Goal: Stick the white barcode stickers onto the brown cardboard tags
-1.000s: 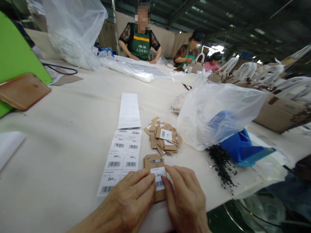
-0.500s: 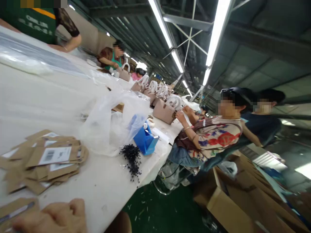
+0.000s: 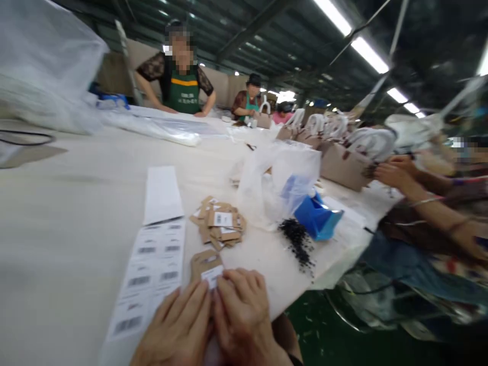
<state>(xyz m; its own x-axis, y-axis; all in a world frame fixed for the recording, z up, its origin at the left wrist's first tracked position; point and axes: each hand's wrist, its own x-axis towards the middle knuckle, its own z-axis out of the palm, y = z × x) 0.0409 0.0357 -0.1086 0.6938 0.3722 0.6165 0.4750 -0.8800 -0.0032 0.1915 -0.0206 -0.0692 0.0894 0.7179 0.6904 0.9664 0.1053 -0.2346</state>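
Note:
Side by side at the table's front, my left hand (image 3: 177, 323) and my right hand (image 3: 242, 307) are closed, with their fingertips meeting at a white sticker (image 3: 212, 275). The sticker lies over a brown cardboard tag (image 3: 201, 260), whose lower part is hidden by my fingers. To the left of my left hand stretches a sheet of barcode stickers (image 3: 152, 269), its top end bare white. Just beyond the tag, a loose pile of brown tags (image 3: 221, 221) has a barcode sticker on its uppermost one.
Right of the pile are a crumpled clear plastic bag (image 3: 255, 198), small black pieces (image 3: 297, 241) and a blue container (image 3: 318, 216). Beige handbags (image 3: 343, 165) line the right side, where another person's hands (image 3: 396, 173) work. A co-worker (image 3: 186, 91) stands across the table (image 3: 76, 213).
The view has swung left and down. Both my hands now show together at the sticker and tag; before, only one blurred hand was at the lower left edge. The sticker sheet has come into view.

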